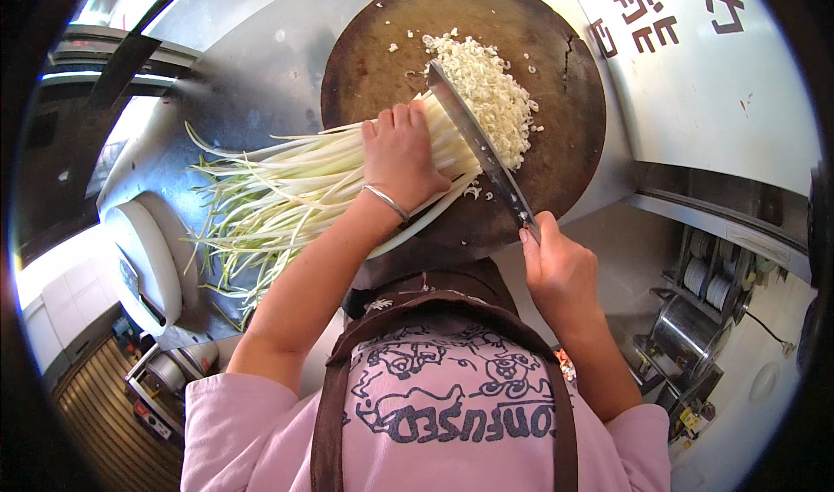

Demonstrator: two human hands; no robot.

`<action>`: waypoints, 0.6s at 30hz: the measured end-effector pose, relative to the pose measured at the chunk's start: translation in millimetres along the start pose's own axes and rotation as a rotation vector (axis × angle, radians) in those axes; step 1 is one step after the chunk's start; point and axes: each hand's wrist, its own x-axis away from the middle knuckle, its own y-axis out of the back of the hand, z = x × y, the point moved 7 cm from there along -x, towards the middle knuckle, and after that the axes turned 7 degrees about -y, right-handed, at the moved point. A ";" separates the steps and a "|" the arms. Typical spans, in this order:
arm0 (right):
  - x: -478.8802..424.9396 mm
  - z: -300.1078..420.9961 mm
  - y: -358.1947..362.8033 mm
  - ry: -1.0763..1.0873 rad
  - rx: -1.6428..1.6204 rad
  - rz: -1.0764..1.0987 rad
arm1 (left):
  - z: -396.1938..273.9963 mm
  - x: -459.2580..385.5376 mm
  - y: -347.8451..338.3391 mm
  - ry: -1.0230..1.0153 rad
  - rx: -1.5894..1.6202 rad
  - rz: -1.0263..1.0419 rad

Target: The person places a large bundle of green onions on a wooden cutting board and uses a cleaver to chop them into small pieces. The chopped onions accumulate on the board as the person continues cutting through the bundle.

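Note:
My left hand (401, 160), with a silver bangle at its wrist, presses down and grips a thick bundle of pale chives (313, 173). Their white ends rest on a round wooden chopping block (371, 55), while the greener tips trail off its left side onto the metal counter. My right hand (560, 267) holds a cleaver (479, 143) by its handle. The blade stands at the bundle's cut end, spine towards me, with small bits stuck to it. Just beyond the blade lies a heap of finely chopped white pieces (488, 94), some scattered around it.
The block has a crack (567, 59) at its right. On the left of the steel counter (260, 75) stands a round white board or dish (153, 251) with a knife (133, 277) at it. A metal panel bearing writing (704, 94) rises at the right. A dish rack (707, 270) sits lower right.

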 end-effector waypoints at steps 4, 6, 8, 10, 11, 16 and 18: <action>-25.7 6.8 -21.3 -0.005 0.057 0.058 | 1.1 1.2 0.3 0.009 0.003 -0.016; -47.1 5.0 -46.1 -0.002 0.089 0.048 | -0.2 -1.0 0.7 -0.008 0.010 -0.039; -63.0 4.6 -67.7 0.018 0.097 0.006 | -1.8 0.5 1.0 -0.030 0.013 -0.068; -64.2 0.2 -59.8 0.060 0.011 -0.043 | 1.4 0.0 1.1 -0.023 0.017 -0.069; -62.0 -1.3 -54.9 0.077 -0.031 -0.069 | 1.9 0.5 1.0 -0.024 0.020 -0.069; -15.8 6.6 -2.5 0.051 -0.117 -0.085 | 3.5 0.5 -0.4 -0.012 0.025 -0.081; -5.1 2.6 2.7 0.021 -0.112 -0.056 | 3.2 0.4 0.1 -0.014 0.025 -0.081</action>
